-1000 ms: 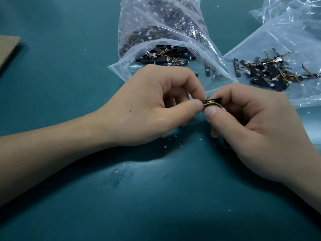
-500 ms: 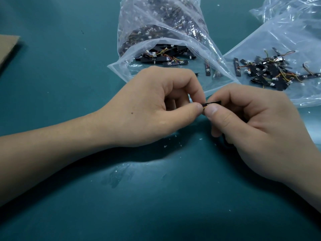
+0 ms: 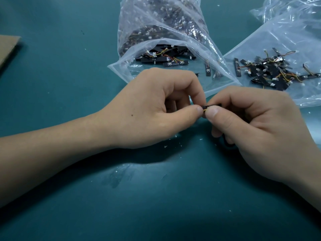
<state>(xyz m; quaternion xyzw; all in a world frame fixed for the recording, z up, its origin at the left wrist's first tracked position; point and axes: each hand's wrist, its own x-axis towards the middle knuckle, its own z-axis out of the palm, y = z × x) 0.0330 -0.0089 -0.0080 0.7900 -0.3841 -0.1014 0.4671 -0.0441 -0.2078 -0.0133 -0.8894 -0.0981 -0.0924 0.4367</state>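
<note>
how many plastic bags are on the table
2 clearly: a bulging bag of parts beyond the left hand, and a flatter bag at right with a loose pile of parts. The crumpled plastic at top right may be a third, or part of it.

My left hand and my right hand met over the middle of the table, pinching a small board between them, the left hand at its left end and the right hand at its right. Directly behind my left hand lay an open bag with more boards in it, its mouth toward me. To its right, behind my right hand, a second bag lay flat under a loose pile of boards, while a cardboard sheet lay at the far left, well apart from both bags.
</note>
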